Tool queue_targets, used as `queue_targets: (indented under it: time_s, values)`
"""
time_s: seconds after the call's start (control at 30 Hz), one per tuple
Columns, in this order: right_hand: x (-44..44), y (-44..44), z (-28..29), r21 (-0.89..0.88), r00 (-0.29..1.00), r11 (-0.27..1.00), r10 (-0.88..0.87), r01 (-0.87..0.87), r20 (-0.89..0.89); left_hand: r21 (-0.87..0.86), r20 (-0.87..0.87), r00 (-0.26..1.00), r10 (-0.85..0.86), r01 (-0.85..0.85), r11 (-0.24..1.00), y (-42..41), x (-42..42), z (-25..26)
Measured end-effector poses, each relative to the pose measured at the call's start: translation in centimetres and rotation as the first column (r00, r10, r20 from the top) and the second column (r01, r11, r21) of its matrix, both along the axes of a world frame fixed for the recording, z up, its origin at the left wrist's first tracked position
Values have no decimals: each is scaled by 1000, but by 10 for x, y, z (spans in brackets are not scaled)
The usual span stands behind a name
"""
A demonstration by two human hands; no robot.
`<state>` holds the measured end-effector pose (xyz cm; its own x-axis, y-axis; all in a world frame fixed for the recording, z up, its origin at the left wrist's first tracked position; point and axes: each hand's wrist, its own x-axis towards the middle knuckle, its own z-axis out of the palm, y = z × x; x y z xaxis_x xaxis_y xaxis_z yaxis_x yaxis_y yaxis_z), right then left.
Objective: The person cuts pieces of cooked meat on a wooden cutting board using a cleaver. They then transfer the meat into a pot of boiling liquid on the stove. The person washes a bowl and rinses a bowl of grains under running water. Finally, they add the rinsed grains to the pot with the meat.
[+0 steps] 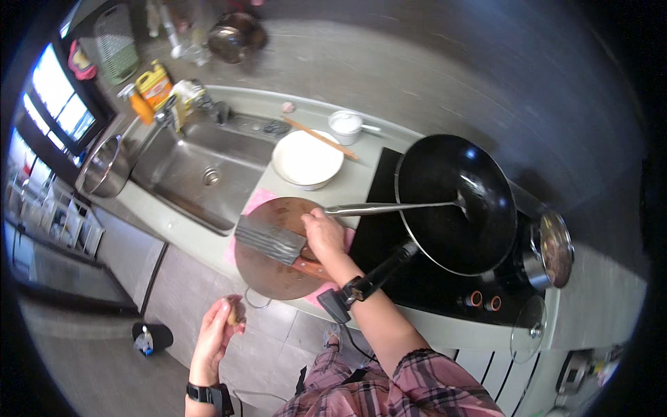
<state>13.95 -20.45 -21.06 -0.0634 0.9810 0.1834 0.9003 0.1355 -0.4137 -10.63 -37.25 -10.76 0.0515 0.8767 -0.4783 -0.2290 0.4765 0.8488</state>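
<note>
My left hand [211, 333] is low at the left, over the floor, with a small tan-brown piece of food [233, 314] between its fingers; its exact kind cannot be told. My right hand [324, 234] is over the round wooden cutting board [260, 284], fingers bent downward, beside the handle end of a metal spatula [359, 209]. Whether it grips anything is hidden. Under that wrist passes the wooden handle of a cleaver [273, 241], whose wet grey blade lies flat across the board. The spatula's head rests inside a black wok [443, 177] on the cooktop [383, 180].
A white bowl [307, 159] with a wooden stick [320, 136] across it stands behind the board, near a small white lidded pot [346, 126]. The steel sink [208, 156] is left. A steel pot [539, 260] and glass lid [527, 331] sit right, near the wok handle [393, 266].
</note>
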Motion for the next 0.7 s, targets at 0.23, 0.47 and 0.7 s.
queue_targets:
  time_s: [0.23,0.47,0.7]
  values:
    - [1,-11,8,9,998,998,-59,60,-19,22,13,1000,22,-23,1000,-1,1,-2]
    - [-3,-2,-9,297,989,953,98,-62,-108,33,4,1000,4,-4,999,-2,10,3]
    - [11,-10,-20,234,995,970,-44,64,-88,50,-9,1000,-27,28,998,-11,12,10]
